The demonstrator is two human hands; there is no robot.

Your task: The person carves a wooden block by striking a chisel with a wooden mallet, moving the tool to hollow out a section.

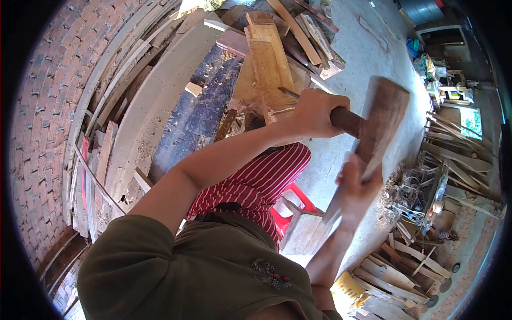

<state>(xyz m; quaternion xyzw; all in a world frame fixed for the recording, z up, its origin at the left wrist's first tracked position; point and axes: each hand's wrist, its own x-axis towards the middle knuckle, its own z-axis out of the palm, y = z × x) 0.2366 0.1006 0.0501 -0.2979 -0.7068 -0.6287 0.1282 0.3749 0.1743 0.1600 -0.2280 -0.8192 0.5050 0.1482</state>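
My left hand [319, 113] is wrapped round a chisel, its dark wooden handle [346, 121] sticking out to the right and its narrow metal blade [288, 93] showing on the other side. The blade tip overlaps the carved face of a long yellowish wooden board [264, 53]. In my right hand [358, 184] is a wooden mallet, gripped by its lower part and blurred by motion. Its thick head [388, 98] stands right at the butt of the chisel handle. Wood chips lie around the board.
A dark blue surface [194, 120] strewn with shavings lies left of the board. Timber pieces [306, 40] surround its far end. A red plastic stool [301, 198] and a wooden block [305, 234] are near my legs. Stacked planks [394, 274] and machine clutter [418, 194] stand to the right.
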